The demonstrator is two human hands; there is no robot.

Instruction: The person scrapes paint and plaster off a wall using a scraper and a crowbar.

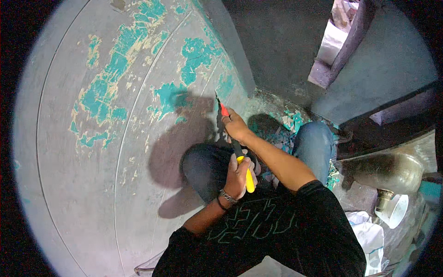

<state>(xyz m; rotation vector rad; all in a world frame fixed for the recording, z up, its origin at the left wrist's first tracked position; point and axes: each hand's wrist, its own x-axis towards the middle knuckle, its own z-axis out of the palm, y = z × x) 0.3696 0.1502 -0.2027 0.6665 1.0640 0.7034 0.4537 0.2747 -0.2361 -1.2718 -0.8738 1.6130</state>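
Both my hands are closed on what looks like one long-handled scraper, with a yellow grip, a black shaft and a red part near its thin dark tip. My left hand wraps the yellow grip, in front of my shirt. Farther up, my right hand grips it just behind the red part. The tip points up and away, close against the curved grey surface; I cannot tell whether it touches. Turquoise patches with pale ragged edges show around it where the grey coat is gone.
Flaked turquoise and pale chips lie beyond my right knee. Dark upright panels stand ahead. At the right are a large tarnished metal vessel, a white cup-like container and a white sack.
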